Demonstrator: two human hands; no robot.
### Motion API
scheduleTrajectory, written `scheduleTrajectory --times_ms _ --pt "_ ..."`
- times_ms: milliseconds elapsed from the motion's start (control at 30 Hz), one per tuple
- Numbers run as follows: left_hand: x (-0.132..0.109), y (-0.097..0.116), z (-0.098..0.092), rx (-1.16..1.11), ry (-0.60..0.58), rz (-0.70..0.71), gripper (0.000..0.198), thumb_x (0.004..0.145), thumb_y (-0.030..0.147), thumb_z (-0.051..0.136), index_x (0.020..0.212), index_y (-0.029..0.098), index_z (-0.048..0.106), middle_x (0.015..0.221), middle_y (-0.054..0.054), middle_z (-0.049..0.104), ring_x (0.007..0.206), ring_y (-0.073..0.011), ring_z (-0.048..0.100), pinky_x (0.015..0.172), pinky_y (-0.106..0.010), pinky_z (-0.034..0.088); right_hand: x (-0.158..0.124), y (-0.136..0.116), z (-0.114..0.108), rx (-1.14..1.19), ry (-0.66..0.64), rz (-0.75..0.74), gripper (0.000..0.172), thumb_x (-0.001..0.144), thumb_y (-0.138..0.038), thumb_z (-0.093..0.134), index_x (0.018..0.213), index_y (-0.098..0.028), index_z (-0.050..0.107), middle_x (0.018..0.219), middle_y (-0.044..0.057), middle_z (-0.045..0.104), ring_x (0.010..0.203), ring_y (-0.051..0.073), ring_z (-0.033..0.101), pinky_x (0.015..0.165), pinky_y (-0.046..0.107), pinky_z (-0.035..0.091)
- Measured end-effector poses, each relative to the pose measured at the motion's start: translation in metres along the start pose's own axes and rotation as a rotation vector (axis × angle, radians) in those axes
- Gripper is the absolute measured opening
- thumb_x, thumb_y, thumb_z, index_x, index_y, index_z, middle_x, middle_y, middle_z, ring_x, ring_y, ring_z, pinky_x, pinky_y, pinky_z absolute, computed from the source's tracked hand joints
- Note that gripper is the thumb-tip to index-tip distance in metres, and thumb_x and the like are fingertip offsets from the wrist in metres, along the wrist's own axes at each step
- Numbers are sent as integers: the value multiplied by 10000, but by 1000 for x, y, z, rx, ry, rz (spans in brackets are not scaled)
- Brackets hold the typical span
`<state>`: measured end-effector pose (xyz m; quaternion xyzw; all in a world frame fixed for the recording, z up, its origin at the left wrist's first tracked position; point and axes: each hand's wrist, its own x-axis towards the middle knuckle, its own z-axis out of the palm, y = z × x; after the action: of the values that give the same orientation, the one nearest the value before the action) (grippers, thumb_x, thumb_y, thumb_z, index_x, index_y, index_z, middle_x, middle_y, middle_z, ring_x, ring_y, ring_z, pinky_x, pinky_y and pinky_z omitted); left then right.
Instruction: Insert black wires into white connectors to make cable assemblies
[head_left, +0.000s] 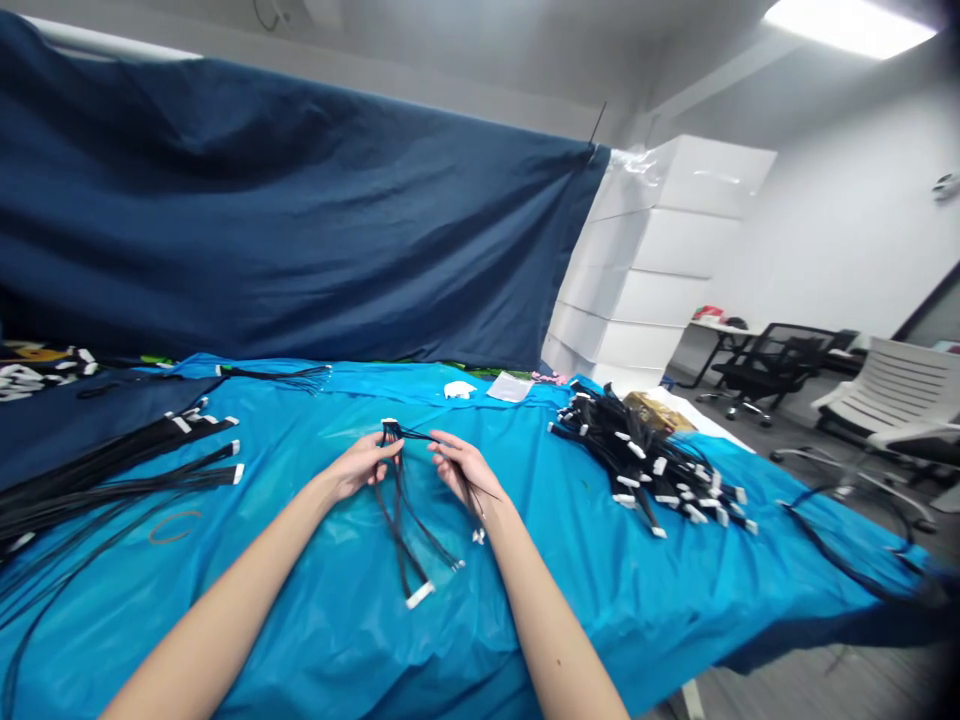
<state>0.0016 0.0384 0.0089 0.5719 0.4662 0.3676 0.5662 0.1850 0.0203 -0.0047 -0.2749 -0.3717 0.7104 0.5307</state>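
Note:
Between my two hands is a black wire harness (395,500) with white plug connectors. My left hand (366,465) pinches it just below a small white connector (389,424) at the top. From there several wires hang down to a wider white connector (420,595) and to loose small tips. A thin bundle of wires runs across to my right hand (459,465), whose fingers are closed on it. The ends of that bundle dangle below the right palm, near a small white connector (478,537).
On the left lie long black cable bundles (150,470) and a thin brown band (176,527). A heap of black harnesses (645,450) is at right. White paper pieces (510,387) sit at the back, before a dark blue curtain (300,220) and stacked white boxes (637,270).

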Motion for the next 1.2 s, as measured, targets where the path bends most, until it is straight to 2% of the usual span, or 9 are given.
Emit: scheduleTrajectory --times_ms 167,300,400,533,633,800,933,1067,1200 --pt "0 0 4 -58 -12 -17 373 647 462 629 816 156 498 621 39 521 361 -9 354 325 -147 197 -6 5 6 -162 -131 127 324 700 -141 632 1017 -133 564 939 81 633 529 63 586 422 121 442" --pt "-2 2 4 -55 -4 -59 354 639 445 644 800 159 510 449 74 426 333 -33 336 325 -153 185 -14 0 8 -290 -224 172 372 750 -231 621 1093 -122 524 823 81 661 430 51 546 380 117 417" --pt "-1 3 3 -72 14 -58 337 640 429 650 787 155 522 430 71 428 325 -33 329 324 -154 175 -22 -4 10 -376 -285 211 526 719 -261 656 1188 -136 454 727 59 664 411 73 548 365 133 418" --pt "1 2 2 -94 57 -40 294 657 393 648 761 143 532 400 70 408 311 -36 315 315 -153 163 -28 -3 16 -512 -395 239 830 660 -249 705 1340 -219 229 677 5 651 406 79 542 357 136 392" --pt "2 2 4 -105 106 -19 234 704 354 615 755 146 520 417 67 418 318 -36 330 314 -148 182 -29 1 19 -570 -419 212 935 630 -239 724 1360 -273 142 615 -40 613 397 74 523 354 129 353" --pt "0 5 7 -103 129 -9 205 768 335 544 769 130 531 608 1 565 343 -21 362 305 -147 220 -29 -1 19 -467 -358 136 863 595 -203 733 1323 -267 274 585 -81 529 357 16 374 344 129 236" --pt "-2 9 7 -103 121 -12 272 771 398 521 817 132 545 737 -42 625 333 -16 365 291 -151 203 -29 -8 14 -236 -295 66 732 628 -142 679 1283 -232 365 485 -112 401 377 20 284 381 151 233" --pt "-3 9 6 -102 134 -26 295 724 421 570 754 128 551 621 -23 606 305 -29 355 285 -164 190 -24 -8 11 -106 -251 65 664 625 -128 639 1245 -215 416 538 -78 460 455 48 396 438 162 304" --pt "-1 5 5 -100 219 -13 295 691 411 608 625 141 509 386 48 457 277 -42 338 297 -163 178 -21 -4 12 -117 -254 82 636 615 -125 642 1212 -220 445 564 -78 463 466 54 450 470 178 364"
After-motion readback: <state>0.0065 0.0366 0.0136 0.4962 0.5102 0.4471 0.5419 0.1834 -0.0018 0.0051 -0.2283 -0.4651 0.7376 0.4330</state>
